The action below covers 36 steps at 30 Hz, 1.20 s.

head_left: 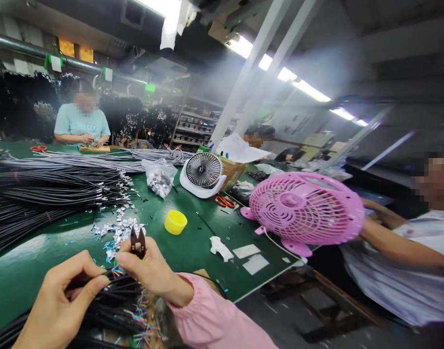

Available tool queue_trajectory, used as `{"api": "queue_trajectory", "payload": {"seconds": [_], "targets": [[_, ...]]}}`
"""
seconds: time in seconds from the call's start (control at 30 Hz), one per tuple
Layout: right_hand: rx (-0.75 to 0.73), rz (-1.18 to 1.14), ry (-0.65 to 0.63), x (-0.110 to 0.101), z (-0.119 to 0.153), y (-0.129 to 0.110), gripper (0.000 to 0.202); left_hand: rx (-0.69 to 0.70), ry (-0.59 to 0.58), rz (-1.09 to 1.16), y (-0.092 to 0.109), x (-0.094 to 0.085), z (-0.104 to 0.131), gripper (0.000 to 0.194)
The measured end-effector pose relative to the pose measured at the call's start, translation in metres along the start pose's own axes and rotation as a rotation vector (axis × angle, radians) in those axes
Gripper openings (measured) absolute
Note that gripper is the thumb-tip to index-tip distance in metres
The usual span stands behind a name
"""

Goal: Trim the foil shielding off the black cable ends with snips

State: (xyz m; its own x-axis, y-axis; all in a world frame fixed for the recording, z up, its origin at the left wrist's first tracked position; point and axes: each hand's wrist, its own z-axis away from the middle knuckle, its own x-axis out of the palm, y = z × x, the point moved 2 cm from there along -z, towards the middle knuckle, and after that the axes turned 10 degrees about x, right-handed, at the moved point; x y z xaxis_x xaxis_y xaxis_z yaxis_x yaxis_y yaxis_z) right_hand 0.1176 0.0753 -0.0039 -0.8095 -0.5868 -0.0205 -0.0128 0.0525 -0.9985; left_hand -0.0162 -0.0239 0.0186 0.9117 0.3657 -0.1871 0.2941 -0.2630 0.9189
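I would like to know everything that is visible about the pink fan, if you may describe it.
The pink fan looks plastic. Its large round guard has open slats around a round hub, an elongated opening near the upper rim, and rounded feet below. A pale cord trails from its lower part. It stands near the edge of the green table. A co-worker's arms reach behind its right side in the picture; whether they touch it is hidden. Whether it is running, I cannot tell.

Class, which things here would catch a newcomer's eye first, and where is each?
The big pink fan stands out at the right edge of the green table. A bright yellow tape roll or cup sits mid-table, and thick bundles of black cables cover the left side.
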Motion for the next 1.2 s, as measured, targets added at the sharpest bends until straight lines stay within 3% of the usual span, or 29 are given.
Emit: {"api": "queue_trajectory", "payload": {"seconds": [0.1,0.17,0.3,0.47,0.57,0.63,0.73,0.83,0.97,1.0,1.1,1.2], "targets": [[0.011,-0.094,0.131,-0.008,-0.002,-0.004,0.033,0.006,0.013,0.004,-0.002,-0.003,-0.001,0.033],[-0.089,-0.012,0.208,-0.011,-0.001,-0.009,0.03,0.004,0.015,0.005,-0.003,-0.005,-0.002,0.037],[-0.341,0.281,0.019,-0.003,0.002,-0.013,0.019,0.016,0.013,-0.014,-0.002,-0.004,-0.002,0.037],[-0.179,0.257,-0.117,0.001,0.003,-0.005,0.033,0.123,-0.054,-0.092,-0.011,-0.003,-0.006,0.038],[-0.243,0.436,-0.117,0.001,0.004,-0.006,0.03,0.206,-0.163,-0.081,-0.022,-0.001,-0.009,0.052],[-0.418,0.582,-0.073,0.002,0.007,-0.009,0.023,0.132,-0.202,-0.051,-0.026,0.001,-0.008,0.057],[-0.717,0.735,0.061,0.005,0.011,-0.016,0.026,-0.047,-0.161,-0.062,-0.023,0.002,-0.004,0.058],[-0.913,0.765,0.248,0.004,0.014,-0.026,0.03,-0.095,-0.128,-0.096,-0.012,0.003,-0.002,0.057],[-0.779,0.641,0.512,-0.009,0.012,-0.035,0.024,-0.097,-0.114,-0.093,-0.007,0.002,-0.002,0.057],[-0.742,0.63,0.499,-0.011,0.012,-0.035,0.024,-0.107,-0.109,-0.08,-0.008,0.001,-0.002,0.057],[-0.737,0.681,0.167,-0.005,0.01,-0.025,0.017,-0.129,-0.098,-0.059,-0.014,-0.001,-0.003,0.055],[-0.54,0.505,-0.062,0.001,0.007,-0.01,0.018,-0.05,-0.14,-0.064,-0.019,-0.002,-0.005,0.057]]}}
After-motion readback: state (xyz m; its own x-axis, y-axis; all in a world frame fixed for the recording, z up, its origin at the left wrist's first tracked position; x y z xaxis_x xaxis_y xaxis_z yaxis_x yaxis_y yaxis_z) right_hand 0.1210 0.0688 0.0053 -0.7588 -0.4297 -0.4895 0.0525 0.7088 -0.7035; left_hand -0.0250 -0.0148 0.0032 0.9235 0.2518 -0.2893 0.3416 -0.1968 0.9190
